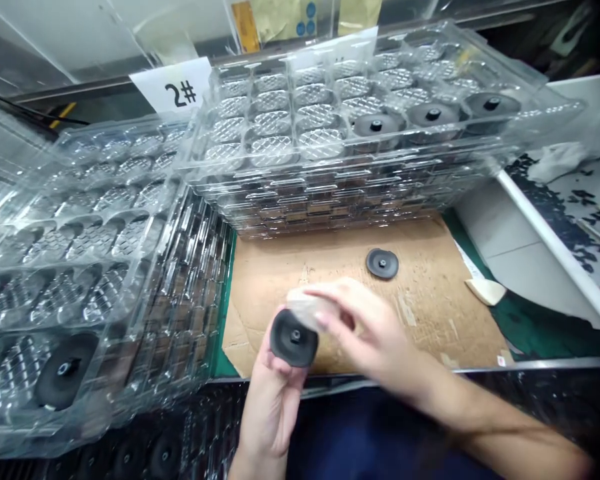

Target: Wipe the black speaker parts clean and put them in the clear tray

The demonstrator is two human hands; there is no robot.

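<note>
In the head view, my left hand [275,407] grips a black round disc [294,339] with a small stub at its centre, face up over the cardboard. My right hand [375,327], blurred by motion, pinches a pale greyish-white pad or cloth [307,308]; its exact kind is unclear. The pad overlaps the disc's upper right edge; whether it touches cannot be told. Another black disc [383,263] of the same look lies on the cardboard sheet [260,267] beyond my right hand.
A stack of clear plastic trays [330,190] stands behind the cardboard, with three black discs in its front row. Another tray stack [115,313] on the left holds a disc [66,370]. A "2#" sign [175,87] stands behind. A pale scraper-like piece [486,291] lies right, near a white bin [545,247].
</note>
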